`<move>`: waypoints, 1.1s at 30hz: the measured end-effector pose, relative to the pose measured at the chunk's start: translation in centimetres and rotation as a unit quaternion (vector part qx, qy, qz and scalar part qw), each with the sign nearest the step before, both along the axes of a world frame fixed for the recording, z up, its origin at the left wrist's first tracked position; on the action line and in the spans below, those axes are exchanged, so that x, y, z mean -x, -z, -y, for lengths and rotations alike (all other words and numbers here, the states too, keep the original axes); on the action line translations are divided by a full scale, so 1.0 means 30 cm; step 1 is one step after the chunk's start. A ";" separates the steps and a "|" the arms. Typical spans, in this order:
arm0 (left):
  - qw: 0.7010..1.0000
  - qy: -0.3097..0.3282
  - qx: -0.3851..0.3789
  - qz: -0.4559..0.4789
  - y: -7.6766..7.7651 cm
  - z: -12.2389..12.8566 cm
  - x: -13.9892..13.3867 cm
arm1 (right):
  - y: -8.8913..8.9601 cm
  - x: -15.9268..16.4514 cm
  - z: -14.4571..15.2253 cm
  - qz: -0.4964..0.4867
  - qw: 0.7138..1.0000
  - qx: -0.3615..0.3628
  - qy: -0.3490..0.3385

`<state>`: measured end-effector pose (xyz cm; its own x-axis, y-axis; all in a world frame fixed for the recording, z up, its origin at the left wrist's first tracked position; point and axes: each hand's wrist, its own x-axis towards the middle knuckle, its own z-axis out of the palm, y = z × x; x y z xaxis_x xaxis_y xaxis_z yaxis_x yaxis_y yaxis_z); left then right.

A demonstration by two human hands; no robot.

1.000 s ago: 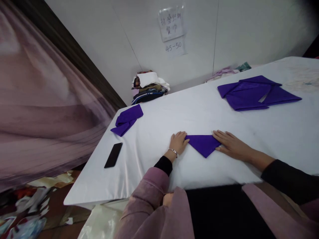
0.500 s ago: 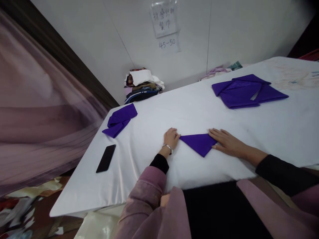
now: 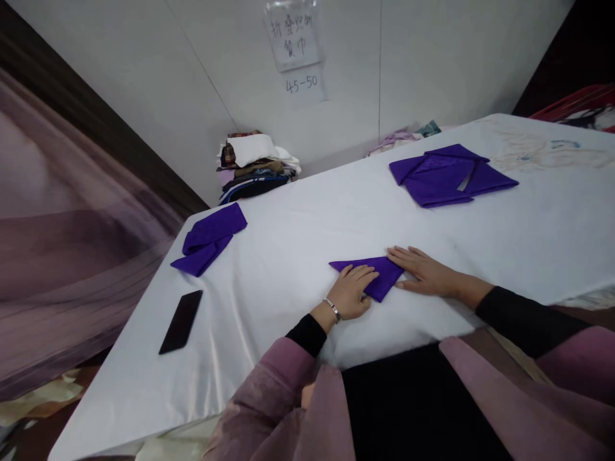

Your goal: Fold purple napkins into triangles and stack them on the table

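A purple cloth napkin (image 3: 383,285), folded into a triangle, lies on the white-covered table (image 3: 298,237) in front of me. My left hand (image 3: 353,293) rests on its lower left part with the fingers stretched out, hiding some of the cloth. The narrow left tip of the napkin shows beyond those fingers. At the right end, my right hand (image 3: 425,272) lies flat, its outstretched fingertips on the napkin's upper right corner. Neither hand grips the cloth.
Folded purple napkins (image 3: 432,176) lie at the back right, and more purple folded cloth (image 3: 211,237) at the left. A black phone (image 3: 180,322) is near the left edge. Behind the table stands a stack of clothes (image 3: 259,166); a handwritten sign (image 3: 295,38) hangs on the wall.
My left hand has moved from the napkin's left tip to the right, onto its lower part, with fingers now spread. My right hand stays at the right corner. The view has shifted slightly.
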<state>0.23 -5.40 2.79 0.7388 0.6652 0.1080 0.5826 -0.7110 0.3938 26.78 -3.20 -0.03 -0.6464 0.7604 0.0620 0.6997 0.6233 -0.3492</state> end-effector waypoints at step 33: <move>0.921 -0.345 0.147 0.107 -0.014 -0.197 0.009 | -0.091 0.047 -0.044 -0.356 0.762 0.466 0.275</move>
